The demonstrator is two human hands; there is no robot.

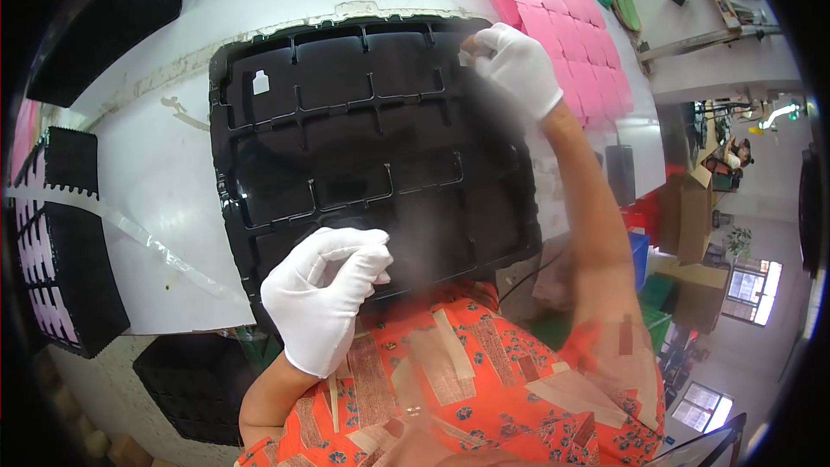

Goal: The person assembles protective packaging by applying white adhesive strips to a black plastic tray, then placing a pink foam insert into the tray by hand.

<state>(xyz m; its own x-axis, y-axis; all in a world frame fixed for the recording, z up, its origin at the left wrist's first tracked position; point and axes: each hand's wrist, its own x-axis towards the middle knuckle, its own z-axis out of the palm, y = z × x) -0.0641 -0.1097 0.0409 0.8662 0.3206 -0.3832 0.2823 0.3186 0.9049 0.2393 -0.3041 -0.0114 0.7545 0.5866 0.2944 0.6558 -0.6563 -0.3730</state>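
Note:
A large black plastic tray [346, 147] with several rectangular compartments lies on the white table [164, 164] before me. One small white piece [260, 82] sits in its far-left compartment. My left hand [328, 294], in a white glove, is at the tray's near edge with fingers curled together; what it pinches is not visible. My right hand [517, 65], also gloved, reaches to the tray's far-right corner and pinches a small white piece [468, 57] there.
A pink sheet [571, 43] divided into squares lies right of the tray. Black trays stacked with pink pieces [52, 251] stand at the left, a strip of clear tape [130, 229] across them. Another black tray [95, 17] sits far left. Boxes [692, 216] stand at right.

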